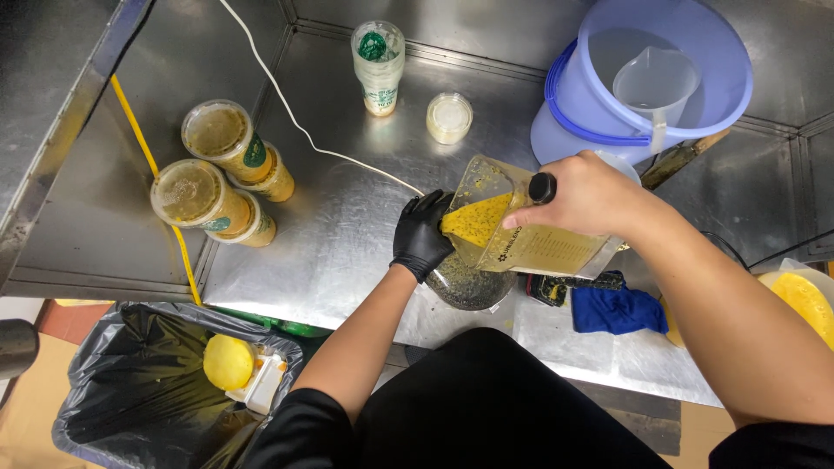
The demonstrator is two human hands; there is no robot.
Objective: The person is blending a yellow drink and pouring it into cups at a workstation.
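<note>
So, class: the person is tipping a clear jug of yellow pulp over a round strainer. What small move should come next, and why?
Probably tip the jug a little further. The right hand holds it tilted, and yellow seedy pulp sits at its lower end over the strainer, which the gloved left hand steadies. Liquid remains in the jug, so a slow, slight tilt would likely keep it flowing without spilling onto the steel counter.

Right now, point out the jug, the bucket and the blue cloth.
jug (pixel 530 243), head view, clear side wall with yellow liquid.
bucket (pixel 721 95), head view, lilac outer wall near the rim.
blue cloth (pixel 618 310), head view, middle of the crumpled fabric.
</note>
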